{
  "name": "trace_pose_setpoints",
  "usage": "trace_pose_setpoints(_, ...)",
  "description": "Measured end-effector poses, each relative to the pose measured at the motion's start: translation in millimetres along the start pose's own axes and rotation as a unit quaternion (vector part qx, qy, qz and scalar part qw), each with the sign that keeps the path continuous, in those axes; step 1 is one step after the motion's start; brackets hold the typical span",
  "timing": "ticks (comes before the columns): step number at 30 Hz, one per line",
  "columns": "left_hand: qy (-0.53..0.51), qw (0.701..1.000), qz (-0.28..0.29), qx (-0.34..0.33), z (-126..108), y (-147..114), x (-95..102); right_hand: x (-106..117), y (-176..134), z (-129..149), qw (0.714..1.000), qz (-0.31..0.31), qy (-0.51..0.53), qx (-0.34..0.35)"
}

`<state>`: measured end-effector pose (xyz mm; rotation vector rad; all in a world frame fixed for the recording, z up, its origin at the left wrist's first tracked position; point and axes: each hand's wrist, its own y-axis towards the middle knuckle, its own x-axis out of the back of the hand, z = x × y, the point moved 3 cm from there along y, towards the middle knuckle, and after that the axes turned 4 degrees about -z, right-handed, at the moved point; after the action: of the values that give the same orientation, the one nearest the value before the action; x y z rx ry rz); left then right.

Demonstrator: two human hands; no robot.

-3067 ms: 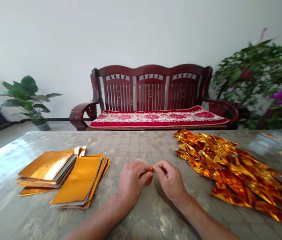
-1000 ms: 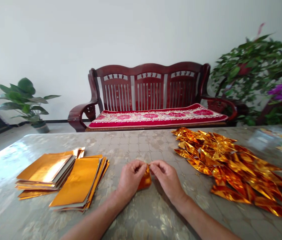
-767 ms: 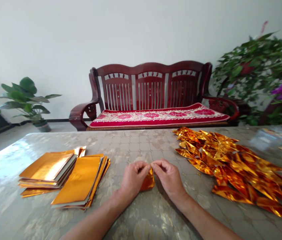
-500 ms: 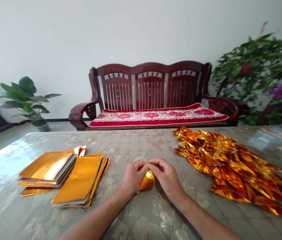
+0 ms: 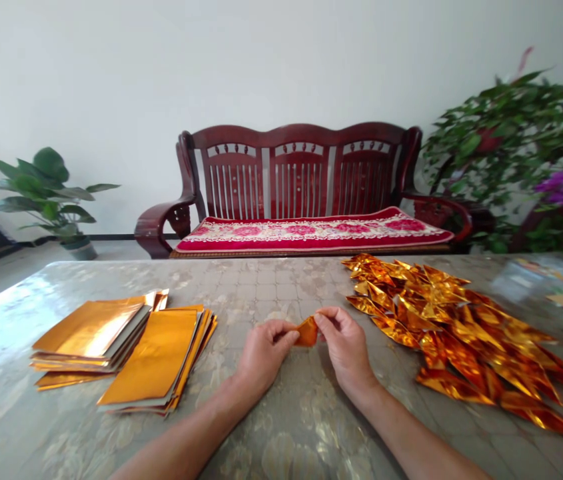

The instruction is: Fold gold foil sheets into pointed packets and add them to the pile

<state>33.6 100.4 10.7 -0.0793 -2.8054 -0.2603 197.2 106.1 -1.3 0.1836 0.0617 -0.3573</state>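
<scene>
I held the small folded gold foil piece [image 5: 306, 331] between my two hands, just above the surface [image 5: 281, 280]. My left hand [image 5: 262, 351] pinched its left edge, my right hand [image 5: 345, 343] its right, so it ran crosswise, equally near both.

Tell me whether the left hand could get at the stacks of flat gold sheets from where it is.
Probably yes: the left hand pinches the small gold piece, and only bare table lies between it and the flat gold sheets.
</scene>
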Motion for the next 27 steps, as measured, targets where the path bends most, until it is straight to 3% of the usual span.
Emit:
trace_pose_setpoints(3,0.053,0.998,-0.013,-0.015,2,-1,2.4,0,1,1,0.999,0.023,0.023,-0.018)
trace_pose_setpoints(8,0.112,0.992,-0.011,-0.05,4,1,9.6,-4,-2,7,0.983,0.173,0.022,-0.059)
trace_pose_setpoints(11,0.141,0.988,-0.006,-0.059,5,3,12.9,-4,-4,8,0.973,0.217,0.011,-0.077)
trace_pose_setpoints(16,0.113,0.992,-0.047,-0.039,8,8,16.4,0,-4,6,0.984,0.168,-0.006,-0.066)
trace_pose_setpoints(20,-0.029,0.997,-0.073,-0.004,10,12,19.8,2,-1,2,0.99,0.103,0.022,-0.093)
trace_pose_setpoints(24,-0.218,0.975,-0.036,0.013,8,14,22.3,4,2,0,0.988,0.074,0.038,-0.127)
trace_pose_setpoints(27,-0.253,0.967,0.004,0.018,9,16,22.0,4,3,-1,0.986,0.08,0.043,-0.138)
